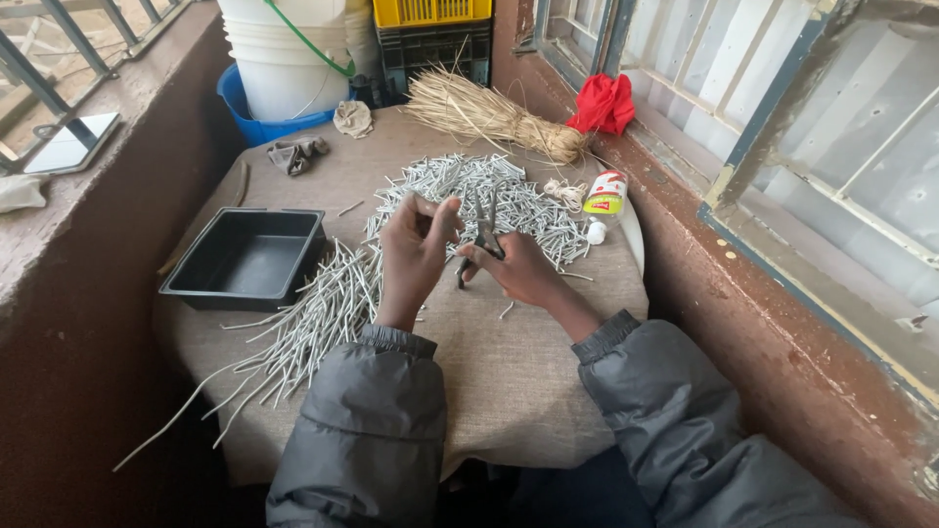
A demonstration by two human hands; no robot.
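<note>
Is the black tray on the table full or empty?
Empty. The black tray shows only its bare dark floor; the grey sticks lie beside it on the cloth, none inside.

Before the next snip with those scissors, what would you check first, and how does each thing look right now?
1. Scissors held in right hand: ok.
2. Left hand holds a stick up at the blades: cannot tell, fingers hide it.
3. Left fingers clear of the blades: cannot tell.
4. Long sticks within reach, left of the hands: ok.
5. Black tray open and close by: ok.
6. Glue bottle lying away from the hands: ok.
</note>
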